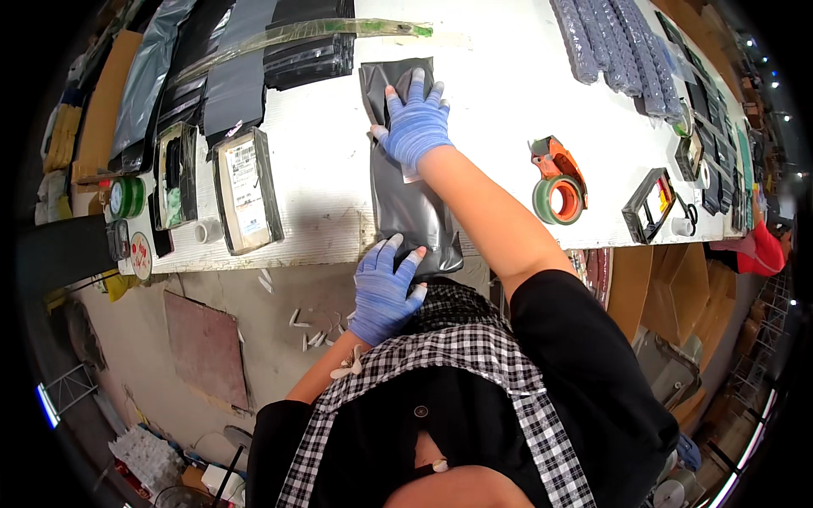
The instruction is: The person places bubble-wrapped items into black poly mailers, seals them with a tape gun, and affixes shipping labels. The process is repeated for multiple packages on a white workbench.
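Observation:
A long dark grey plastic mailing bag (408,207) lies lengthwise across the white table, its near end at the front edge. My right hand (415,123), in a blue knitted glove with pale fingertips, presses flat on the far part of the bag with its fingers spread. A small white corner (411,175) shows beneath my right wrist; the rest of it is hidden. At the near end, my left hand (385,288), gloved alike, rests its parted fingertips on the bag beside the table edge. What the bag contains cannot be seen.
To the right stands an orange tape dispenser (559,182) with green tape. Bubble-wrapped tubes (610,51) lie at the far right, near scissors (692,218). Stacked mailing bags (309,51) and a taped-edge box of labels (247,195) occupy the left. Paper scraps (313,330) litter the floor.

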A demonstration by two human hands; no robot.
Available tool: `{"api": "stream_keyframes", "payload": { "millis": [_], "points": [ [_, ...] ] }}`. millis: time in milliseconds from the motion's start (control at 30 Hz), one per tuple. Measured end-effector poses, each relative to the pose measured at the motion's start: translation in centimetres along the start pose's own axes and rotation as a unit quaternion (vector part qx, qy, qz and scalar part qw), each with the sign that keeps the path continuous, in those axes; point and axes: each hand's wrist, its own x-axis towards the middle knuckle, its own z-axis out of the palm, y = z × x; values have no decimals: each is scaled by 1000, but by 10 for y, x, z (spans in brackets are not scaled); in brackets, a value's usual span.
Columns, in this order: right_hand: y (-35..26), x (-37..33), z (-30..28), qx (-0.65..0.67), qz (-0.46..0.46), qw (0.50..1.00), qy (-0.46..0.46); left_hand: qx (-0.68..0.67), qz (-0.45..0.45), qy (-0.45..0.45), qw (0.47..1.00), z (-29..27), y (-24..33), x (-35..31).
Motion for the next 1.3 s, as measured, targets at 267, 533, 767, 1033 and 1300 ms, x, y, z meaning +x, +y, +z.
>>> {"api": "stream_keyframes", "payload": {
  "millis": [267, 533, 767, 1033, 1300],
  "points": [
    [73, -224, 5, 237, -150, 958, -66, -23, -38, 15, 999, 16, -5, 12],
    [272, -165, -14, 121, 219, 968, 18, 115, 47, -44, 991, 23, 30, 45],
    [225, -206, -10, 415, 291, 862, 13, 71, 33, 49, 996, -16, 18, 23],
    [96, -290, 17, 367, -126, 897, 214, -561, -275, -124, 771, -25, 46, 22],
    [70, -303, 30, 326, -177, 920, 127, -432, -281, -8, 857, -38, 19, -5]
  ]
}}
